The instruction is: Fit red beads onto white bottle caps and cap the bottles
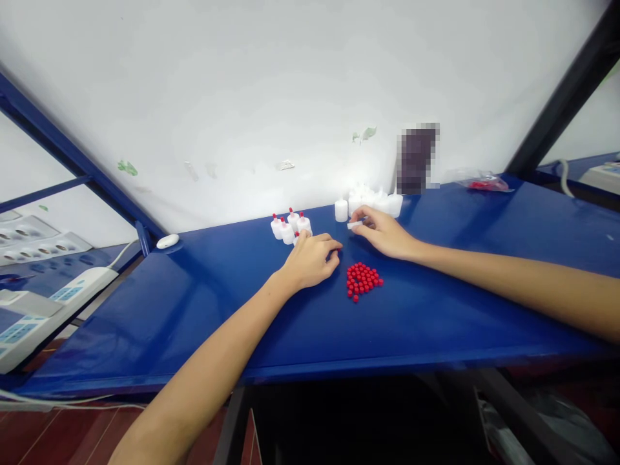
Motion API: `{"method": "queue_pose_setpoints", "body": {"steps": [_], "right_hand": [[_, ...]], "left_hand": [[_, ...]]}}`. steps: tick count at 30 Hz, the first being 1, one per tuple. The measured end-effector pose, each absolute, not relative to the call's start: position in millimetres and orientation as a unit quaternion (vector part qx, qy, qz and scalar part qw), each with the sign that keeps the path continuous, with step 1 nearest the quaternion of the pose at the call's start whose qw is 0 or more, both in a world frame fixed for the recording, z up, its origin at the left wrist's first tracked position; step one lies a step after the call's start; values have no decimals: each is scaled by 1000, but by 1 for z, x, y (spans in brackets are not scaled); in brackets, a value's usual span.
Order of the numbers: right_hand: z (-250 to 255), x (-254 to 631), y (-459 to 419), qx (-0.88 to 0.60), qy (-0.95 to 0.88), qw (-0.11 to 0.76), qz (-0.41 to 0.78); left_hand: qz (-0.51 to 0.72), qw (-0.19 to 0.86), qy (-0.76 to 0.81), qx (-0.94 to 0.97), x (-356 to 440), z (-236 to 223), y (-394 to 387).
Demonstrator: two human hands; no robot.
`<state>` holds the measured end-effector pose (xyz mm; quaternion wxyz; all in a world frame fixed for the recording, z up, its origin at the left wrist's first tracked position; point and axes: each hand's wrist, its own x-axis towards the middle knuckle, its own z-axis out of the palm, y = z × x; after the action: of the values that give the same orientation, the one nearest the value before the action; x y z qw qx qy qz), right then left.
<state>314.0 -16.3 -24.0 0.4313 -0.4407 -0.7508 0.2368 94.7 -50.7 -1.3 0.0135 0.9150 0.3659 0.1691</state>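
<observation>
- We count about five capped white pieces (289, 227) with red tips, grouped near the bench's (194, 303) far edge.
- A cluster of uncapped white pieces (372, 201) and a pile of red caps (363, 281) mid-bench suggest much work remains.
- Our left hand (310, 259) curls at the capped group; whether it grips anything, we cannot tell.
- Our right hand (385, 231) pinches a small white piece (355, 225), just beyond the caps.

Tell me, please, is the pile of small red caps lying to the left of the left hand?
No, the red caps lie on the blue table to the right of the left hand, just below the right hand.
</observation>
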Motion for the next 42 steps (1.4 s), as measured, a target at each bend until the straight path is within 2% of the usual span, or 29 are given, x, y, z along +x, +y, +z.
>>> {"method": "queue_pose_setpoints", "body": {"steps": [8, 15, 22, 32, 36, 42], "right_hand": [[-21, 314, -22, -421, -754, 435, 256], [-18, 313, -28, -346, -777, 423, 313], [-15, 313, -30, -345, -818, 371, 272], [-14, 313, -34, -347, -813, 369, 287], [-18, 314, -32, -336, -790, 398, 323], [-23, 314, -26, -345, -801, 397, 285]], "left_hand": [[245, 80, 389, 884, 98, -11, -44], [368, 240, 452, 776, 102, -11, -41], [451, 348, 455, 684, 102, -11, -35], [445, 389, 433, 680, 102, -14, -35], [406, 408, 406, 710, 102, -10, -39], [326, 395, 351, 784, 104, -13, -46]]}}
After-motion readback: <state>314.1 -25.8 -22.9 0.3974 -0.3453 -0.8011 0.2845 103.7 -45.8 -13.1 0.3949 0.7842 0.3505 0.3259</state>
